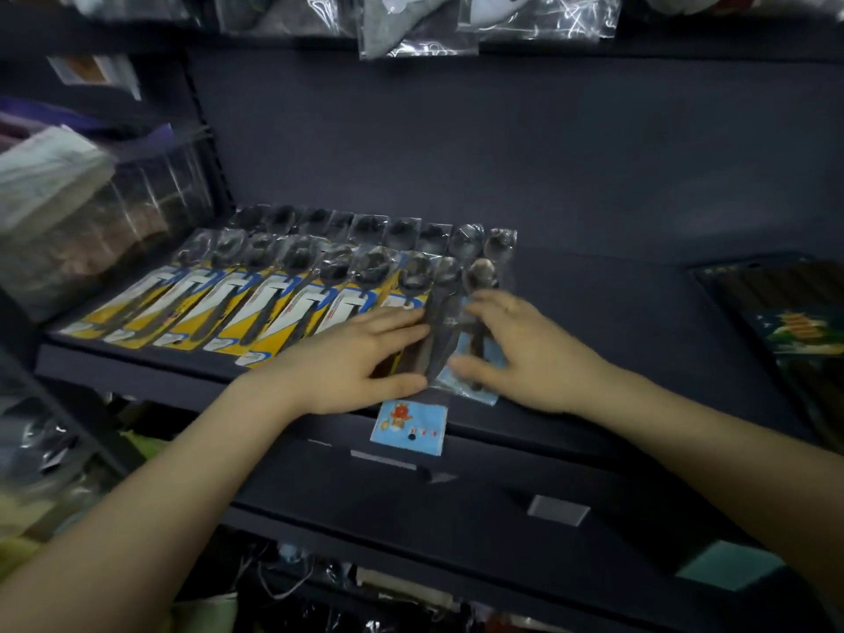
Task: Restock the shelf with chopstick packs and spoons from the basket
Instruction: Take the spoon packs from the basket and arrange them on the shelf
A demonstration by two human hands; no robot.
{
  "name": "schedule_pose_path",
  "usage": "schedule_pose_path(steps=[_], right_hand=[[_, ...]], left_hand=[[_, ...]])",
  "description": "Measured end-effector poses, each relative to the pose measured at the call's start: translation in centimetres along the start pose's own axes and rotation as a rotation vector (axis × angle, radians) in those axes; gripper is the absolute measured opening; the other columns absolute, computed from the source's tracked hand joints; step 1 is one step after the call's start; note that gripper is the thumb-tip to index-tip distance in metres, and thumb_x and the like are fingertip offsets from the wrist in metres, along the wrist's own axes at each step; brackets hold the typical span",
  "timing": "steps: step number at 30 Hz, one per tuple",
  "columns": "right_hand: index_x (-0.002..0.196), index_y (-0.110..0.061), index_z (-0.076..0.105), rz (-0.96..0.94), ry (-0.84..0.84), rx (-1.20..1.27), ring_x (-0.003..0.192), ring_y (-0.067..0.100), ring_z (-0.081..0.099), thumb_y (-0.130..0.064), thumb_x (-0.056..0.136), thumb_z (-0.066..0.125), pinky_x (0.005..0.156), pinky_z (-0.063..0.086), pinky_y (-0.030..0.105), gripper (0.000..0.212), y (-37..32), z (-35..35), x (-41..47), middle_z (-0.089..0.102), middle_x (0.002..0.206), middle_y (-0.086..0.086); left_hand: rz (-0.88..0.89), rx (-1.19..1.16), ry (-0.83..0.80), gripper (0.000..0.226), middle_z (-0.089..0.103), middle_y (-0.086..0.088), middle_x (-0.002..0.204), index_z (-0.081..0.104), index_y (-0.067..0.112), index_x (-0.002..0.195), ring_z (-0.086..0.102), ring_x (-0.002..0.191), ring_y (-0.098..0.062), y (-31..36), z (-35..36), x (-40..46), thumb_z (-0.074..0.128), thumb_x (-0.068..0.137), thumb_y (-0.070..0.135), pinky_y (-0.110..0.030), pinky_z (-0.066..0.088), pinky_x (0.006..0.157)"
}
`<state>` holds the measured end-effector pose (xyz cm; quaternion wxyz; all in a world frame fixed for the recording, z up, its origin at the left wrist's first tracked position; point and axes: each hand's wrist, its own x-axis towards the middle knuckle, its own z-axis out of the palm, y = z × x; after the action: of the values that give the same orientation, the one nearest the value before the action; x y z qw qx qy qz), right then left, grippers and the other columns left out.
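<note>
On the dark shelf (616,322) lies a row of spoon packs (255,303) with yellow and blue cards, overlapping from left to right. At the row's right end lie clear-wrapped spoon packs with light blue cards (445,322). My left hand (361,358) rests flat on their left side, thumb at the lower edge. My right hand (511,349) presses on their right side with fingers spread. One blue card (408,424) hangs over the shelf's front edge. A dark chopstick pack (785,322) lies at the far right. The basket is not in view.
Plastic-wrapped goods hang above the shelf (420,25). A stack of folded, wrapped items (59,212) stands at the left. The shelf's front rail carries price tag holders (557,509). Bare shelf surface lies between the spoons and the chopstick pack.
</note>
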<state>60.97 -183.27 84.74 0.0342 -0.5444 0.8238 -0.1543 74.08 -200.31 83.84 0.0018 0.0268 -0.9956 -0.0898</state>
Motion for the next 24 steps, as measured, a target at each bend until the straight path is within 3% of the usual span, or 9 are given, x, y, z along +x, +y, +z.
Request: schedule_pose_path(steps=[2,4,7,13,15,18,21,24], right_hand=[[0.148,-0.012,0.017,0.01,-0.102,-0.041,0.146,0.015,0.011,-0.055,0.087,0.045,0.117,0.013,0.026,0.08,-0.6,0.8,-1.3,0.011,0.159,0.002],[0.15,-0.015,0.01,0.047,-0.127,-0.047,0.147,0.012,0.004,-0.057,0.089,0.039,0.117,0.008,0.025,0.08,-1.0,1.1,-1.6,0.003,0.16,0.0],[0.15,-0.019,0.011,0.094,-0.131,-0.027,0.147,0.011,0.006,-0.052,0.091,0.04,0.116,0.007,0.022,0.073,-1.1,1.2,-1.2,0.005,0.16,-0.001],[0.15,-0.018,0.013,0.152,-0.123,-0.094,0.147,0.013,0.006,-0.043,0.097,0.035,0.117,0.005,0.024,0.063,-1.2,1.9,-0.8,0.006,0.16,0.001],[0.149,-0.016,0.019,0.136,-0.026,-0.104,0.148,0.016,0.008,-0.05,0.095,0.031,0.119,0.008,0.029,0.065,-1.4,1.8,-1.1,0.009,0.16,0.004],[0.139,-0.011,0.041,0.134,0.219,-0.089,0.142,0.024,0.027,-0.054,0.086,0.022,0.117,0.02,0.036,0.071,-1.8,1.3,-3.2,0.033,0.152,0.009],[0.119,-0.009,0.059,0.17,0.354,-0.163,0.126,0.029,0.049,-0.045,0.087,0.03,0.106,0.036,0.038,0.057,-1.4,0.8,-7.1,0.056,0.133,0.012],[0.1,-0.006,0.066,0.337,0.51,-0.287,0.107,0.036,0.06,-0.039,0.085,0.037,0.092,0.047,0.041,0.046,1.5,-1.2,-11.4,0.065,0.113,0.017]], left_hand=[[0.001,0.028,-0.029,0.088,0.007,0.009,0.157,0.017,0.028,0.145,0.002,0.143,-0.008,-0.2,0.0,0.2,0.018,0.069,0.073,-0.016,0.0,0.107],[0.004,0.09,-0.028,0.084,0.007,0.008,0.157,0.016,0.027,0.145,0.003,0.143,-0.012,-0.1,-0.1,0.5,0.019,0.074,0.072,-0.02,0.004,0.11],[-0.025,0.109,-0.044,0.065,0.004,0.01,0.157,0.013,0.027,0.146,0.001,0.143,-0.014,0.1,0.0,0.6,0.031,0.09,0.057,-0.031,0.007,0.114],[0.011,0.151,-0.015,0.062,0.01,0.008,0.156,0.016,0.025,0.146,0.005,0.142,-0.018,-0.1,-0.2,0.7,0.029,0.092,0.053,-0.037,0.014,0.114],[0.016,0.175,0.027,0.064,0.014,0.004,0.156,0.019,0.024,0.145,0.012,0.141,-0.02,0.2,-0.2,0.8,0.028,0.091,0.056,-0.037,0.019,0.112],[0.118,0.155,0.202,0.075,0.034,-0.004,0.149,0.033,0.018,0.141,0.032,0.133,-0.026,1.8,-0.5,0.1,0.018,0.082,0.062,-0.04,0.03,0.107],[0.376,0.053,0.439,0.057,0.064,-0.008,0.116,0.052,0.013,0.127,0.061,0.104,-0.029,4.7,-0.8,-0.4,0.033,0.084,0.045,-0.039,0.049,0.087],[0.446,-0.21,0.497,0.044,0.068,0.006,0.096,0.058,0.018,0.118,0.064,0.085,-0.016,8.8,-1.2,-0.5,0.041,0.083,0.038,-0.03,0.05,0.075]])
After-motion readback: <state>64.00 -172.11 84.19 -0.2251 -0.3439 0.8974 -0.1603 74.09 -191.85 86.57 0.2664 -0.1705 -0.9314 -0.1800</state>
